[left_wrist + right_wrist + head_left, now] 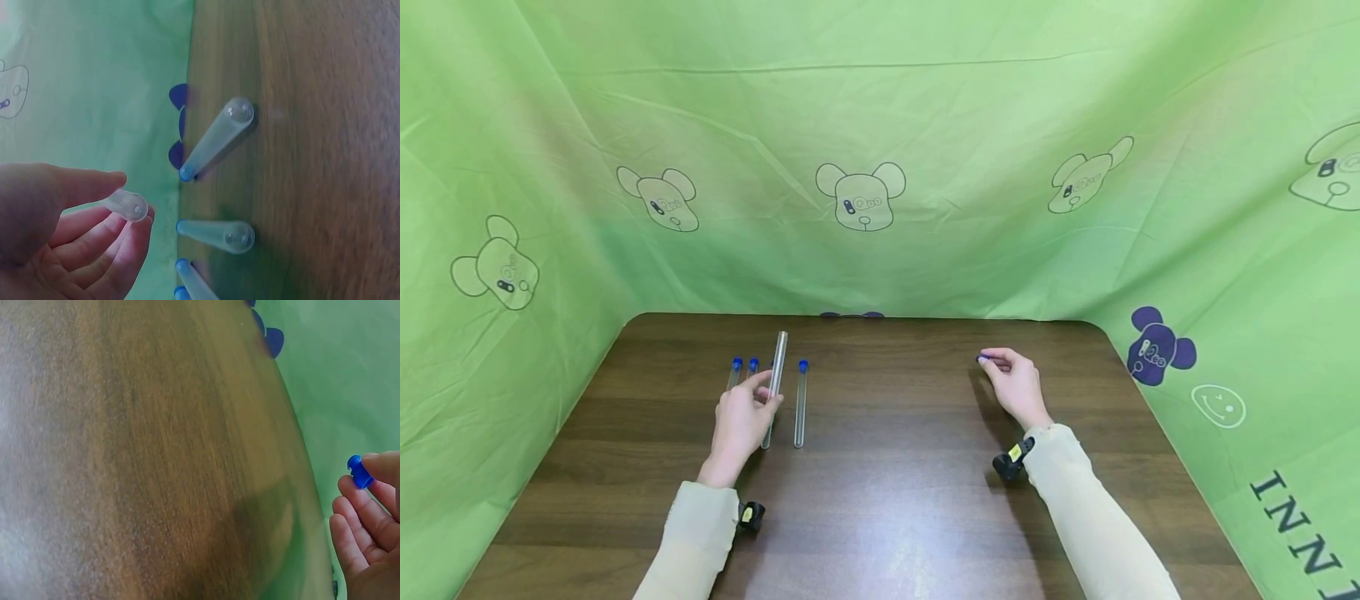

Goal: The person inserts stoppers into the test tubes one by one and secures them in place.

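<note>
My left hand (743, 423) pinches a clear, uncapped test tube (778, 360) between thumb and fingers, held up at a slight tilt. In the left wrist view the rounded bottom of that test tube (129, 206) pokes out past the fingertips. Off to the right, my right hand (1017, 387) pinches a small blue cap (359, 472) between thumb and fingers. Several capped test tubes lie on the table around the left hand; one test tube (801, 408) is just right of it, and others with blue caps (737, 364) are partly hidden behind the hand.
The dark wooden table (880, 483) has rounded far corners. A green printed cloth (865, 108) hangs behind it and along both sides. Small black wrist cameras (751, 516) are strapped at both sleeves.
</note>
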A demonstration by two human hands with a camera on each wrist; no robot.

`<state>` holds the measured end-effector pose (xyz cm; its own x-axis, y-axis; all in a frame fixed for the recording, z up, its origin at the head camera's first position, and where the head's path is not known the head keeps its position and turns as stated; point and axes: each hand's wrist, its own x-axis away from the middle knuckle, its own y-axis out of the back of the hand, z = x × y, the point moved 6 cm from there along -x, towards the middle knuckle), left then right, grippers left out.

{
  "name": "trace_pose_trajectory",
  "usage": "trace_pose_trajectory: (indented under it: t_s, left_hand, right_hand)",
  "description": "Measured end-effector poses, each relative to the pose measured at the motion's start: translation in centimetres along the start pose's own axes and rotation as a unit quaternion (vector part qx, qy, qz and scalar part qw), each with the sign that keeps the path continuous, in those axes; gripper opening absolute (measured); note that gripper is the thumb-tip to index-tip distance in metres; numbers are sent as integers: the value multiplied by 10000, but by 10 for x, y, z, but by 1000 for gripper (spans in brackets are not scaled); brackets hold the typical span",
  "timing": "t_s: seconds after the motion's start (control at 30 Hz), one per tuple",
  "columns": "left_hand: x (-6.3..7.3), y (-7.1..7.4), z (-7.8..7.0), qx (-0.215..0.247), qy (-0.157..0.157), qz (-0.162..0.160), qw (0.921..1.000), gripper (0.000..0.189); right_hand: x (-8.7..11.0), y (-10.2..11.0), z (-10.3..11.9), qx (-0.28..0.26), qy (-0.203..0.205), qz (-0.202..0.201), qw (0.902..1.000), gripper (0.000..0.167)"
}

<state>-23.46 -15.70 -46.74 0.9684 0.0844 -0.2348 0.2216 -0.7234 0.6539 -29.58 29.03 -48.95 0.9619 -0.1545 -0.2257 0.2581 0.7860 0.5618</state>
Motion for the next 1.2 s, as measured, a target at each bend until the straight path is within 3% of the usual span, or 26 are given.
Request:
trace_pose_trajectory:
  t_s: [0.47, 0.97, 1.2]
  left_hand:
    - [0, -12, -15, 33, -370, -79, 9993, 43]
    - [2, -30, -28, 131, -421, 172, 9989, 44]
    - [4, -38, -33, 165, -434, 229, 9987, 44]
  right_hand:
    - [-2, -2, 6, -224, 109, 66, 9997, 28]
    - [-3, -5, 19, -601, 43, 168, 9980, 27]
    - [-3, -8, 26, -1070, 24, 159, 9941, 28]
